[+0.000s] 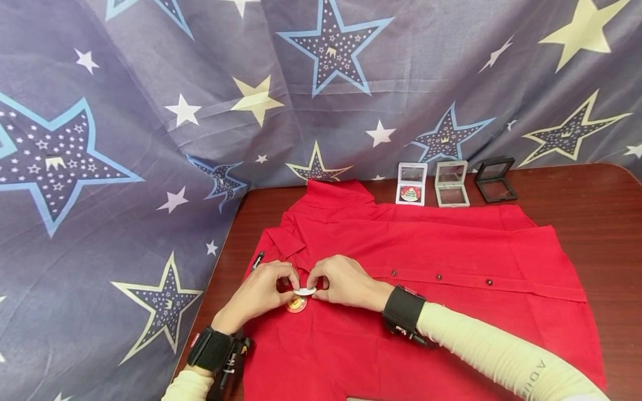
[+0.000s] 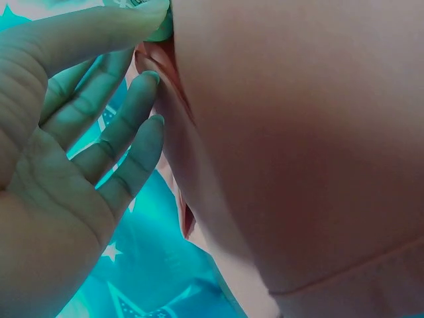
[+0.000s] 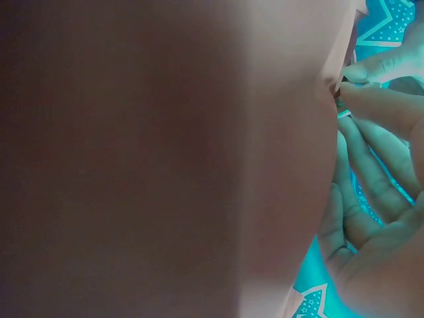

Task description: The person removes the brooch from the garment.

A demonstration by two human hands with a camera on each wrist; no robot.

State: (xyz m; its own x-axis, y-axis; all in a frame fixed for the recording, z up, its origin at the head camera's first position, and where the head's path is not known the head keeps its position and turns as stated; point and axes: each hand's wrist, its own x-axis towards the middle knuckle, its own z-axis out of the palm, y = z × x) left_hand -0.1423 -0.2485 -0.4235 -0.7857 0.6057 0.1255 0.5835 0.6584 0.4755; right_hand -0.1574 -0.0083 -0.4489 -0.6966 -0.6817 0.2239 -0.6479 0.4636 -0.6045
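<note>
A red button-up shirt lies spread over the table. My left hand and right hand meet over its upper part, below the collar. Between their fingertips they pinch a small white disc, seen nearly edge-on, from both sides. Just beneath it a round badge with a red rim and gold centre rests on the fabric, partly overlapped. In the left wrist view, the left thumb presses on a round edge while the other fingers spread loosely. The right fingertips are close to the cloth in the right wrist view.
At the back of the brown table stand a white open case with a round festive badge, a grey open case and a black one. A black strip with white lettering is by the left hand. A star-patterned curtain hangs behind.
</note>
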